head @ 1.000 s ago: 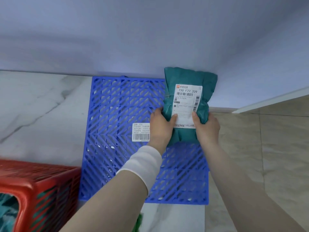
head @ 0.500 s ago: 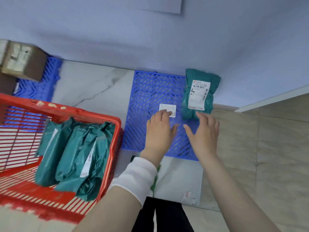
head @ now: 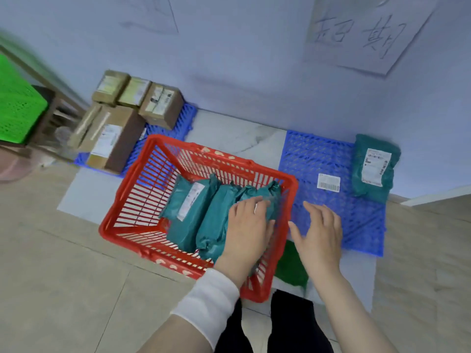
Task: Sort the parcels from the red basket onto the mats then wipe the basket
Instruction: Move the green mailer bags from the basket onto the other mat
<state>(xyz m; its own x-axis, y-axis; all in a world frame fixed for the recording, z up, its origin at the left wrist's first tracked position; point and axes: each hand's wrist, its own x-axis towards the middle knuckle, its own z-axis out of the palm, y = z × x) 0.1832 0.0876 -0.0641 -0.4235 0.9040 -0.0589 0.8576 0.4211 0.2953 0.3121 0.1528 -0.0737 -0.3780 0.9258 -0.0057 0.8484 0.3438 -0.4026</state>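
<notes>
The red basket (head: 132,200) stands on the floor in the middle, holding three teal parcels (head: 188,200) lying side by side. My left hand (head: 248,225) reaches into the basket and rests flat on the rightmost parcel (head: 270,193). My right hand (head: 318,233) hovers with fingers spread and holds nothing, just right of the basket's rim and above the near edge of the right blue mat (head: 316,159). One teal parcel (head: 374,166) with a white label lies at that mat's far right corner against the wall. A second blue mat (head: 186,121) lies at the left by the wall.
Several brown cardboard boxes (head: 114,138) sit on the left mat. A loose barcode label (head: 328,182) lies on the right mat. A green cloth (head: 290,268) lies on the floor by my legs. A green crate (head: 17,108) sits at far left. A handwritten paper (head: 367,34) hangs on the wall.
Both hands let go of the teal parcel on the right mat and drew back. My left hand has moved into the basket onto a parcel; the view has swung left.
</notes>
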